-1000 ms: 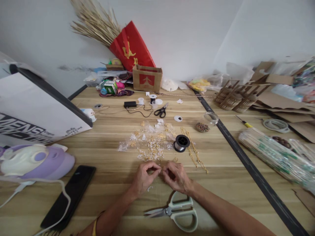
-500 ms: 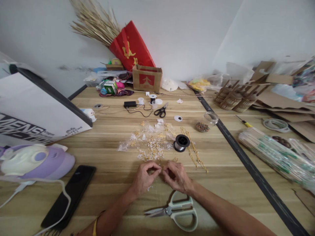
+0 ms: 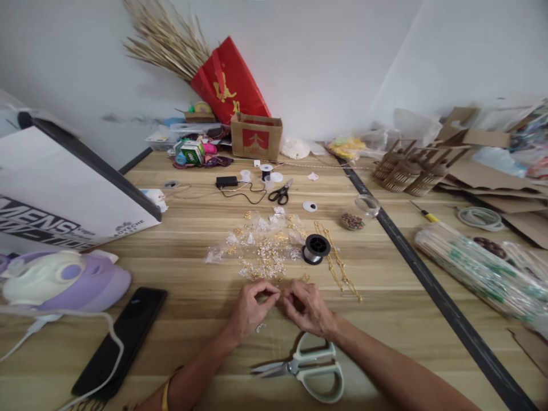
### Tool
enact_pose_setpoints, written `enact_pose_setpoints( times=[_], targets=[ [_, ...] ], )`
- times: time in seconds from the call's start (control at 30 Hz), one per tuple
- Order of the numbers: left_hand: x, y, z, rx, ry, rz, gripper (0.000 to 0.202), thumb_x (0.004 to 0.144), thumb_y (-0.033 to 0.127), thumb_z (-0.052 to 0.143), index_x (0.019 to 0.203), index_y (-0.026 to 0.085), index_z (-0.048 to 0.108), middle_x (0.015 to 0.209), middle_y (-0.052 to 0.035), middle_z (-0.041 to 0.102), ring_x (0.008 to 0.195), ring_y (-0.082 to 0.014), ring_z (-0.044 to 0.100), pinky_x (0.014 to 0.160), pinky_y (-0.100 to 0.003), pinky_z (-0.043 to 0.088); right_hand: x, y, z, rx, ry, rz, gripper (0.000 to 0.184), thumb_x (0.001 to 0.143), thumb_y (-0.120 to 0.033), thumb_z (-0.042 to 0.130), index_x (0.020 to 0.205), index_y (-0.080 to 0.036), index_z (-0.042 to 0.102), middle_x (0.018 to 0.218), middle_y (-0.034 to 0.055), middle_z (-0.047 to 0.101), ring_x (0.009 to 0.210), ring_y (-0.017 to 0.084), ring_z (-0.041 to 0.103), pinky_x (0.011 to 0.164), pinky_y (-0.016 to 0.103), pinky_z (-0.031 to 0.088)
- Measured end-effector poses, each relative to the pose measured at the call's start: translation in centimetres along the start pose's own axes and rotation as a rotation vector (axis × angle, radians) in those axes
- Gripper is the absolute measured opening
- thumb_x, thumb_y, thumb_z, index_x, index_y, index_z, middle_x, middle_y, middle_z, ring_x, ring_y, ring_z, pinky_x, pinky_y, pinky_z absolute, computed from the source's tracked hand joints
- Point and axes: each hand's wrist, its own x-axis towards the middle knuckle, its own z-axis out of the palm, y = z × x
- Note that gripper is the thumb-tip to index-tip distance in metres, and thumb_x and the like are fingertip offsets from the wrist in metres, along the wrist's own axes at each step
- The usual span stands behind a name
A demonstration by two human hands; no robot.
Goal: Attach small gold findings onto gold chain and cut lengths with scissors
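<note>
My left hand (image 3: 253,308) and my right hand (image 3: 307,307) meet fingertip to fingertip above the table, both closed in a pinch. Whatever sits between the fingertips is too small to make out. A fine golden thread (image 3: 276,342) shows faintly below them, seeming to run down from the left fingertips. Just beyond the hands lies a scatter of small gold and clear beads (image 3: 268,257), some in little plastic bags. Several tiny clear pieces (image 3: 260,327) rest below my left hand. Scissors with pale green handles (image 3: 317,365) lie under my right wrist, blades pointing left.
A black spool of silver wire (image 3: 315,249) stands beside gold chains (image 3: 338,265). Farther back are black scissors (image 3: 280,192) and a tub of brown beads (image 3: 353,220). At left lie a phone (image 3: 122,342) and a purple-white device (image 3: 72,279); packed sticks (image 3: 475,274) lie right.
The fingertips of my two hands have drawn very slightly apart. Everything else on the table stays where it was.
</note>
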Motion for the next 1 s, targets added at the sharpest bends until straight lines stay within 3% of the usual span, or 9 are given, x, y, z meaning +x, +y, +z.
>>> enact_pose_setpoints(
  times=[1.0],
  targets=[
    [-0.11, -0.23, 0.10, 0.054, 0.019, 0.065, 0.009, 0.073, 0.013, 0.059, 0.069, 0.013, 0.067, 0.068, -0.0052, 0.070, 0.064, -0.0157, 0.063, 0.064, -0.024, 0.049, 0.10, -0.06, -0.09, -0.009, -0.011, 0.011, 0.006, 0.083, -0.015, 0.047, 0.078, -0.019, 0.048, 0.062, -0.0014, 0.050, 0.053, 0.010, 0.046, 0.052, 0.022, 0.035]
  ],
)
